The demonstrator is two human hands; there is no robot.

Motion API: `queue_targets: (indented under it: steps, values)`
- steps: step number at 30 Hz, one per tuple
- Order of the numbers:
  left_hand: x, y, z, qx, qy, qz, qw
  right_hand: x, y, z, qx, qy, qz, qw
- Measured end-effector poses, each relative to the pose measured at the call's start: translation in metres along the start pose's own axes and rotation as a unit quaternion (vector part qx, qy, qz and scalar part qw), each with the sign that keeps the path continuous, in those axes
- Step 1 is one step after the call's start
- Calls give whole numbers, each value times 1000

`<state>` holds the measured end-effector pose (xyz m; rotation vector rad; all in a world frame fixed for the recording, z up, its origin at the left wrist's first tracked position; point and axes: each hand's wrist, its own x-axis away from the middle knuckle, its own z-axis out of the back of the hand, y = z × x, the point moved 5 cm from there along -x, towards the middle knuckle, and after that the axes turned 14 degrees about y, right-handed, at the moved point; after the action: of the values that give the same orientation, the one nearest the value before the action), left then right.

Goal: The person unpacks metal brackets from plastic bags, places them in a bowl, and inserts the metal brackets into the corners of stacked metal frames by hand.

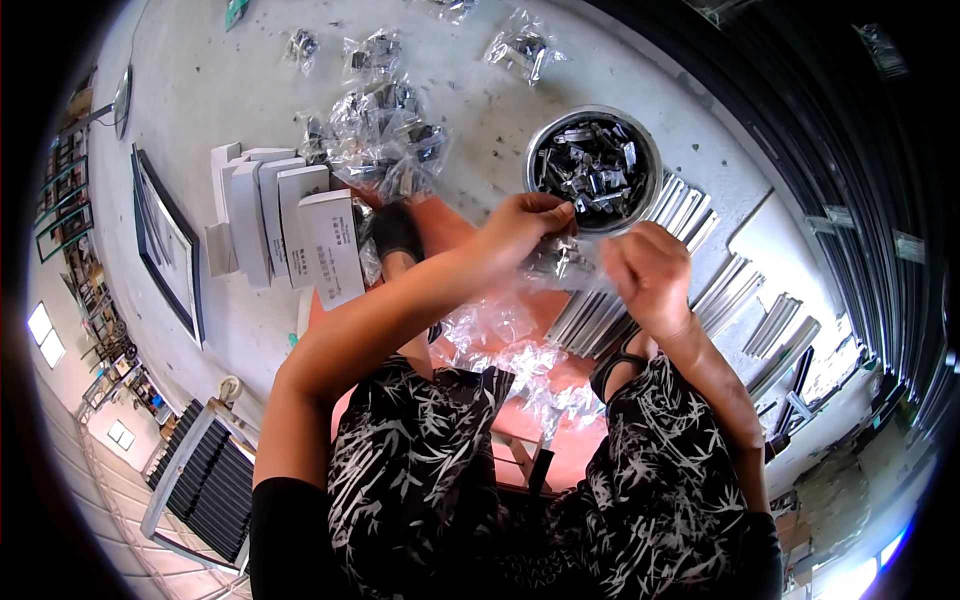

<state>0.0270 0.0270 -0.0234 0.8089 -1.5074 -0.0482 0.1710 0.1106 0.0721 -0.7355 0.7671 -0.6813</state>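
A clear plastic bag (563, 262) with small metal parts inside is stretched between my hands, just in front of a round metal bowl (657, 170). My left hand (525, 225) is closed, pinching the bag's upper left edge between thumb and fingers. The right hand (650, 270) is closed at the bag's other side, its fingers a little blurred. Dark and shiny metal fittings (592, 165) are heaped in the bowl. Crumpled clear plastic bags (555, 375) lie below, between my feet, on a red sheet (450, 225).
Several filled plastic bags (385, 125) lie on the grey floor beyond my left forearm. White cardboard boxes (328, 245) stand to the left. Silver metal strips (590, 322) lie beside and under my right hand. Long dark profiles (800, 130) line the right side.
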Motion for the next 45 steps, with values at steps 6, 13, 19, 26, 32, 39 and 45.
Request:
queue_targets:
  steps: [6, 13, 19, 26, 32, 39, 45]
  values:
    - [-28, -1, 27, -88, 114, 51, 988, 21, 57, 42, 10, 113, -266, 957]
    - [-9, 15, 8, -25, 70, 80, 994, 28, 73, 27, -59, 89, -349, 931]
    - [4, 18, 4, 6, 12, 110, 994, 36, 75, 24, -72, 73, -376, 921]
    - [5, 19, 5, -22, -64, -28, 997, 42, 80, 27, -73, 86, -422, 900]
    - [11, -16, 38, -388, -92, -235, 886, 63, 79, 8, -32, -150, -412, 898]
    - [26, -25, 98, -626, 76, -193, 752, 134, 15, -37, 70, -645, -156, 745]
    - [20, 46, 171, -574, 430, -388, 579, 96, 19, -50, 61, -379, -215, 898]
